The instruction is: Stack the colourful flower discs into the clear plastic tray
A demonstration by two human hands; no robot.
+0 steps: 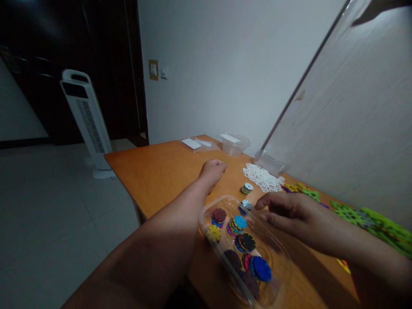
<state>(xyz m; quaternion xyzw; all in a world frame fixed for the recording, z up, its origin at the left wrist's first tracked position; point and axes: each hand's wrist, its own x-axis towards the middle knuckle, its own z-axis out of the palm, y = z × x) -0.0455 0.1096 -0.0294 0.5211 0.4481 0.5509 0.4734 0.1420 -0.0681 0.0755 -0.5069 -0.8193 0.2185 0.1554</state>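
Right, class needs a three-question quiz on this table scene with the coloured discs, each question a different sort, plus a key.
1. True or false: the left hand rests as a closed fist on the wooden table.
2. Which hand reaches over the far end of the clear plastic tray of coloured discs? A left, B right.
3. Fill in: the flat pieces piled beyond the right hand are ____ in colour.

Key: 1 true; 2 B; 3 white.

home room | tower fan [86, 120] | wall switch [164, 72] | wooden table [161, 169]
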